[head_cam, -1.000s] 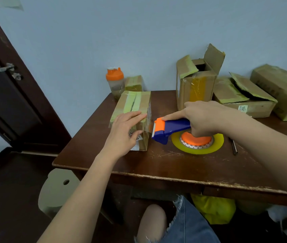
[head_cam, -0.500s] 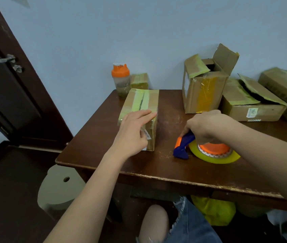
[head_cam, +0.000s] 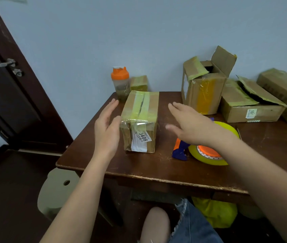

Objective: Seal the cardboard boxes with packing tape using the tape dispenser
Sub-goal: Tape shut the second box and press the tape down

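A small cardboard box (head_cam: 141,120) with yellow-green tape along its top seam and a white label on its near face stands on the brown table (head_cam: 139,165). My left hand (head_cam: 106,127) is open beside the box's left side, fingers spread. My right hand (head_cam: 190,124) hovers open to the right of the box, a gap between them. The blue and orange tape dispenser (head_cam: 180,150) with its yellow tape roll (head_cam: 209,158) lies flat on the table under my right wrist, in neither hand.
At the back right stand a tall box with open flaps (head_cam: 204,88), a flat box with a lifted flap (head_cam: 249,106) and another box (head_cam: 286,92). An orange-lidded shaker bottle (head_cam: 120,83) and a tiny taped box (head_cam: 139,83) sit at the back left. A door (head_cam: 7,95) is at left.
My right hand has set the tape dispenser down on the table and let go, then lifted toward the box. My left hand has come off the box top to its left side.
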The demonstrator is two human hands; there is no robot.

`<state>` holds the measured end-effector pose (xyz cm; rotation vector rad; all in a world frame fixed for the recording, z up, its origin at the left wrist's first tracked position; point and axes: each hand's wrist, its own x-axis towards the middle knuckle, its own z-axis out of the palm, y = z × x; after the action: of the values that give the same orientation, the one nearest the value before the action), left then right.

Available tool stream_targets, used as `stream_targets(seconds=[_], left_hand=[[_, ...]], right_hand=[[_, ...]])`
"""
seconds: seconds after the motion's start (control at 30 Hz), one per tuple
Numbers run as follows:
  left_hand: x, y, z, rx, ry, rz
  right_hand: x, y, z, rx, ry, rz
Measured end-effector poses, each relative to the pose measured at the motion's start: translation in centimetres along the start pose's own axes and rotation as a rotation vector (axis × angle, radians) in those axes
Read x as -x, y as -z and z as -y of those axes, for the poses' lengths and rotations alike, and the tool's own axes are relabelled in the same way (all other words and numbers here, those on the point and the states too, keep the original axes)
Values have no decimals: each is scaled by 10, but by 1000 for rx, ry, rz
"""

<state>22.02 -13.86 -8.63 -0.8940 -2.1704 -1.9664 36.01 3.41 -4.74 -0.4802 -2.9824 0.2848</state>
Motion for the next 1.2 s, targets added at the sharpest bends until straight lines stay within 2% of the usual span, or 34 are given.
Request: stream_targets(seconds=[0.07,0.17,0.27,0.33,0.53,0.73,0.87,0.97,1.03,1.2], left_hand=[[-2,0,8,75,110,-8],[-3,-5,19,217,183,30],[1,-13,23,328,226,112],[6,-18,28,384,232,138],[18,-18,34,314,260,139],[34,-22,8,232,241,223],[52,-14,12,125,192,305],[49,-9,16,15,188,287],[45,-6,15,-42,135,269],[35,-2,16,-126,-134,252]], right_hand=[[2,-12,18,-379,-23,-179],[0,-34,41,-836,-80,-250],[-7,-55,57,-1131,-74,-240],[-13,-70,63,-1209,-48,-236],[-23,-84,66,-1249,-44,-214],[-13,-72,57,-1268,-53,-181],[3,-67,42,-1125,42,-192],[4,-70,26,-963,68,-252],[1,-70,19,-887,98,-283],[-6,-67,3,-769,183,-372]])
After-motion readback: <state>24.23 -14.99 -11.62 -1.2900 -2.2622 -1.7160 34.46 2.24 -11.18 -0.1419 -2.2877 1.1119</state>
